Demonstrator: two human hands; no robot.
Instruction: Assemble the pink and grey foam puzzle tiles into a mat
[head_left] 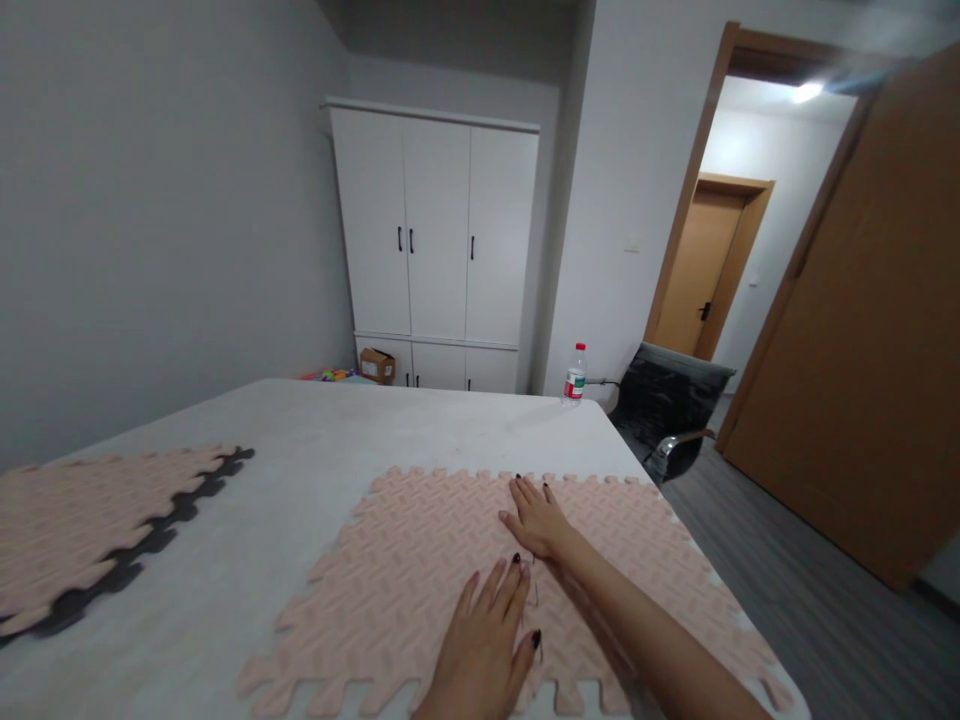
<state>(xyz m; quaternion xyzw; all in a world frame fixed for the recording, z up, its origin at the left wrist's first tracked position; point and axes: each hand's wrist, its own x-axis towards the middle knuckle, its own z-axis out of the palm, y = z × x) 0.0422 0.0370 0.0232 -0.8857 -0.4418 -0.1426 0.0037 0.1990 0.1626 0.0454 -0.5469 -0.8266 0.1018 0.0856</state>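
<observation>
A pale pink foam mat with a woven pattern and jigsaw edges lies flat before me. A short broken line, like a seam, runs down its middle, with a left part [397, 570] and a right part [637, 540]. Flat on the mat near the lower end of this line rests my left hand [480, 645], its fingers stretched out. My right hand [538, 522] lies farther up by the line, palm down with the fingers extended. Neither hand holds anything. My right forearm covers some of the right part.
At the left lie more pink foam mats [97, 520], with a dark layer under the edge. A plastic bottle [575, 378] with a red cap stands at the far corner of the white table [300, 430]. Beyond are a black chair [664, 400], a cardboard box [376, 366] and a white cabinet [439, 220].
</observation>
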